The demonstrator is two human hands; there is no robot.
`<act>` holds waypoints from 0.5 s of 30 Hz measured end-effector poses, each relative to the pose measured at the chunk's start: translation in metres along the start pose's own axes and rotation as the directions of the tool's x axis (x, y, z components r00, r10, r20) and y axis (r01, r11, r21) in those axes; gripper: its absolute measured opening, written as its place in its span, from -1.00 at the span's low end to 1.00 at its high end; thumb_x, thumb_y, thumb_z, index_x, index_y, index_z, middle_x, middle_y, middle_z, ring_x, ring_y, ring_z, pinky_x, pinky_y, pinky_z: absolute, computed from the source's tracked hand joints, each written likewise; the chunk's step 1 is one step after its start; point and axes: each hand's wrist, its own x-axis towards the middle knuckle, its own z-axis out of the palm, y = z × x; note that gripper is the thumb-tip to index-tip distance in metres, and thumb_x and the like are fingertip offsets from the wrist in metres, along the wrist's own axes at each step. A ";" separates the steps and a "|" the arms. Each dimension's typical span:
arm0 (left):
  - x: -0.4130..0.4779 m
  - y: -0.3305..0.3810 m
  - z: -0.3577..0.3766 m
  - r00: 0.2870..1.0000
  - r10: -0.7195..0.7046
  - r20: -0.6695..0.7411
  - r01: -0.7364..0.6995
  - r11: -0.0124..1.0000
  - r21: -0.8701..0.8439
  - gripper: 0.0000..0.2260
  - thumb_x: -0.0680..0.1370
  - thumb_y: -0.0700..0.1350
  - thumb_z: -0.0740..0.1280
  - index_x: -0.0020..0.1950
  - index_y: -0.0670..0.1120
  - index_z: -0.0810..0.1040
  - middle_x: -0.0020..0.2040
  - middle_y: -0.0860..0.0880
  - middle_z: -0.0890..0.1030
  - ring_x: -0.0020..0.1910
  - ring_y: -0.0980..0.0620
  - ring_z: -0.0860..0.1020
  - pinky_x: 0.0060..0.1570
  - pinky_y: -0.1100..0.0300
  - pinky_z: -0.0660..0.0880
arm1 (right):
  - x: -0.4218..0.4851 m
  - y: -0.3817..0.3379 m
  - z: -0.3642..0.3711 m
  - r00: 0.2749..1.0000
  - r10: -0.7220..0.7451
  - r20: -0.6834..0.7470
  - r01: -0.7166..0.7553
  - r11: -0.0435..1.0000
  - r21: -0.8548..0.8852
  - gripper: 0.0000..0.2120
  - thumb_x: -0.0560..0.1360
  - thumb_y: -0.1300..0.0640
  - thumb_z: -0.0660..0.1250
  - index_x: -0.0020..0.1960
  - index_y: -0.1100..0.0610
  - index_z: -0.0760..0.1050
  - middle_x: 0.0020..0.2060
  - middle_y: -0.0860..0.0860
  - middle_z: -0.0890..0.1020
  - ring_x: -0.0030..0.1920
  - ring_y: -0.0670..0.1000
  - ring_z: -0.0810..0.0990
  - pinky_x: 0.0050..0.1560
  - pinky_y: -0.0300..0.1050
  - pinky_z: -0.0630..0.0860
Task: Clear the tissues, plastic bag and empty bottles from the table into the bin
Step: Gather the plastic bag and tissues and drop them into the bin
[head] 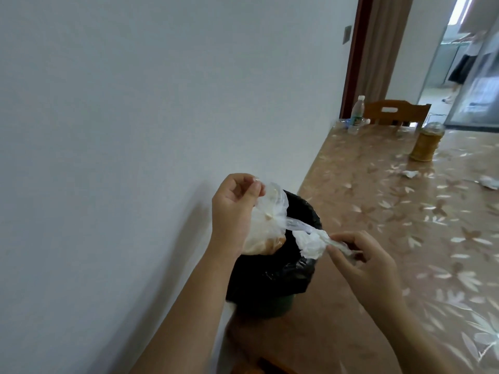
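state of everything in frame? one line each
left hand: shut, pinching the bag's top
right hand: shut, pulling the bag's twisted handle
bag: held over the bin, stretched between both hands, brownish contents inside
tissue: wadded against the bag handle, over the bin
bin: open, black liner in place
bottle: upright, capped, on table
jar: upright, lidded
loose tissues: crumpled, on table
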 end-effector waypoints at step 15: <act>-0.051 -0.091 -0.034 0.950 -0.030 0.312 -0.180 0.764 0.619 -0.96 0.47 -0.14 0.37 -0.11 -0.07 0.56 -0.13 0.06 0.56 -0.08 0.23 0.48 -0.05 0.50 0.34 | 0.014 0.029 0.029 0.996 0.052 0.076 -0.044 0.994 -0.104 -0.82 0.36 0.27 0.44 -0.12 0.04 0.54 -0.23 -0.15 0.54 -0.17 -0.12 0.51 -0.18 -0.42 0.37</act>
